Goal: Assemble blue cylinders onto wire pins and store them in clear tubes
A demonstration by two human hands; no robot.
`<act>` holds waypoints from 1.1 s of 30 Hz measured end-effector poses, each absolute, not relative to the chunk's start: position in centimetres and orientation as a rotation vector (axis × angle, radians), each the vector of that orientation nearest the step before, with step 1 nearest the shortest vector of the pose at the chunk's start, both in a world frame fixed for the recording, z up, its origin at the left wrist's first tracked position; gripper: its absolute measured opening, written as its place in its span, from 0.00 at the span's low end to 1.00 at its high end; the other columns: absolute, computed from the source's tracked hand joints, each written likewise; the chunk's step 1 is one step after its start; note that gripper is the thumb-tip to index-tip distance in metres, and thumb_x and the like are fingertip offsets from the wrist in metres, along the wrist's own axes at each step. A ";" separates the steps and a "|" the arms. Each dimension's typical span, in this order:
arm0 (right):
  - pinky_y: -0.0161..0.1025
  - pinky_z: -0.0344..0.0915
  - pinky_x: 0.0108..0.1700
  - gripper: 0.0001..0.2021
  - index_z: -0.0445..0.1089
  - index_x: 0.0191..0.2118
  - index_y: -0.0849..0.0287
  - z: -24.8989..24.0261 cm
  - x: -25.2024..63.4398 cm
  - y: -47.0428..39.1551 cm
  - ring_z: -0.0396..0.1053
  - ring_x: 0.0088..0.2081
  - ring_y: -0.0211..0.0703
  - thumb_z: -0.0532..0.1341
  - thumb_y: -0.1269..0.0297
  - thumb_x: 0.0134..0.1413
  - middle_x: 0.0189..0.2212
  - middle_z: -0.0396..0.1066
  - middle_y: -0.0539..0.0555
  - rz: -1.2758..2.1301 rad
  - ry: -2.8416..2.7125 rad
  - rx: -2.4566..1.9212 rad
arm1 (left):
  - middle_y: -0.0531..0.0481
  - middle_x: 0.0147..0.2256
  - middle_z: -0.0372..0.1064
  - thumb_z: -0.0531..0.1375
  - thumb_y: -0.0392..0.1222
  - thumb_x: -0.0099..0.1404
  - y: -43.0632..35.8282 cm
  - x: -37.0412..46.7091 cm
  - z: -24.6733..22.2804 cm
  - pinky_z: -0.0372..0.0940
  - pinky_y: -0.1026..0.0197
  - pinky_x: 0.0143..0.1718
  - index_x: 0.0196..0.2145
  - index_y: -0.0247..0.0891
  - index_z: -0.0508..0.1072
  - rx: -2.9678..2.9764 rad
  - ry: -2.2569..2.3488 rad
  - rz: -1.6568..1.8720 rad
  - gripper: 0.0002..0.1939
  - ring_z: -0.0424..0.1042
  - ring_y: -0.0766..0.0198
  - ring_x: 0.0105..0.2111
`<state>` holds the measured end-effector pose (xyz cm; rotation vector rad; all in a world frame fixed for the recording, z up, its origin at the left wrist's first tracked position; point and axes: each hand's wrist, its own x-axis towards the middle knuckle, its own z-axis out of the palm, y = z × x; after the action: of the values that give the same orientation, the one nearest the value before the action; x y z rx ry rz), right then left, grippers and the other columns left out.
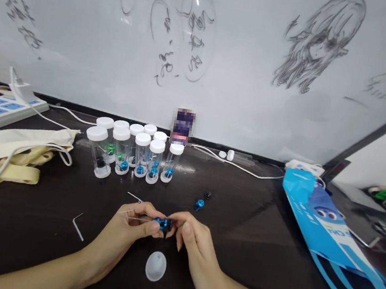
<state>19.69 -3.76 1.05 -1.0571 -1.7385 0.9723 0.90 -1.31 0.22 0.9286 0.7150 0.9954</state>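
Note:
Close in front of me, both hands meet at a small blue-and-black cylindrical part (161, 224). My left hand (132, 224) is closed, pinching its blue section between thumb and fingers. Thin metal rods stick out leftward from that hand. The fingers of my right hand (190, 234) are curled at the black end, touching it; their tips are partly hidden. Below the hands sits a small translucent white cup (156, 266). A silver hex key (78, 227) lies left of my left arm. Past my right hand are a blue part (199, 204) and a black one (207, 195).
Several clear tubes with white caps (143, 139) stand behind the hands, holding blue, green or black parts. A phone-like screen (183, 126) leans on the whiteboard (239, 65). At left are a power strip (1, 112) and cream bag (18, 145); a blue bag (327, 228) lies right.

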 end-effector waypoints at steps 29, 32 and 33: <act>0.35 0.61 0.33 0.20 0.72 0.48 0.58 1.0 19.7 -3.8 0.66 0.28 0.37 0.46 0.55 0.71 0.24 0.65 0.48 0.951 -1.740 -1.073 | 0.52 0.26 0.75 0.69 0.38 0.55 -1.2 1.0 0.3 0.63 0.64 0.36 0.30 0.37 0.80 0.924 0.724 0.999 0.04 0.71 0.65 0.29; 0.35 0.62 0.34 0.20 0.70 0.50 0.58 1.0 19.6 -3.8 0.66 0.28 0.38 0.46 0.54 0.70 0.25 0.67 0.49 0.933 -1.717 -1.071 | 0.52 0.25 0.75 0.70 0.38 0.55 -1.2 1.0 0.5 0.63 0.64 0.37 0.30 0.38 0.80 0.931 0.726 1.002 0.04 0.71 0.65 0.29; 0.35 0.62 0.34 0.20 0.71 0.49 0.58 1.0 19.6 -3.8 0.66 0.28 0.38 0.46 0.54 0.71 0.26 0.68 0.50 0.939 -1.722 -1.063 | 0.52 0.25 0.75 0.70 0.38 0.54 -1.2 1.0 0.5 0.63 0.64 0.37 0.29 0.37 0.80 0.930 0.727 1.002 0.04 0.70 0.65 0.29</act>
<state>19.63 -3.84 0.99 -1.0632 -1.7223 0.9386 1.02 -1.22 0.48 0.9299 0.7268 1.0017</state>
